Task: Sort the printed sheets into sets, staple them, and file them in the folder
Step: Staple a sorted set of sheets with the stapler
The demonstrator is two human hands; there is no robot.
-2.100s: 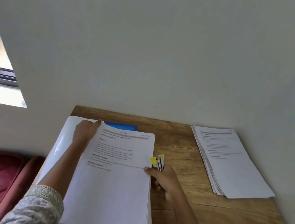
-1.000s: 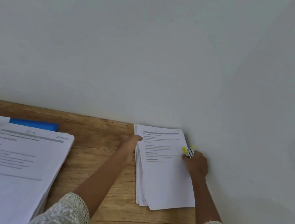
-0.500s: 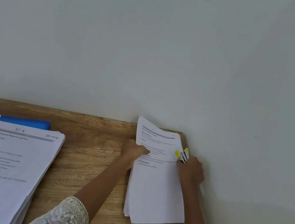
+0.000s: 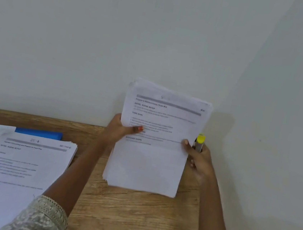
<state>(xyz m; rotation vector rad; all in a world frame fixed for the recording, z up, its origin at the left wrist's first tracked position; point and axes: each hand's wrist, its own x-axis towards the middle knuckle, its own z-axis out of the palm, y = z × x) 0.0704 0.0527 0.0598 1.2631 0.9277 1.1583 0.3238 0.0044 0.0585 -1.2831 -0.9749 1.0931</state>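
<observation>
wooden table [image 4: 127, 222] | pale wall [image 4: 160, 35] behind it | yellow-capped marker [image 4: 200, 139] upright, above table's right side

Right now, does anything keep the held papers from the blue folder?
Yes. The left pile lies on the blue folder, covering all but its far edge, so the held papers cannot go in yet.

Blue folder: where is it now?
In the head view, left side, the blue folder lies on the wooden table, its far edge peeking out from under the large paper stack.

Soft, even daylight — faint shadow on the wall [image 4: 224, 123], printed text blurred, wide-angle bending at edges.
</observation>
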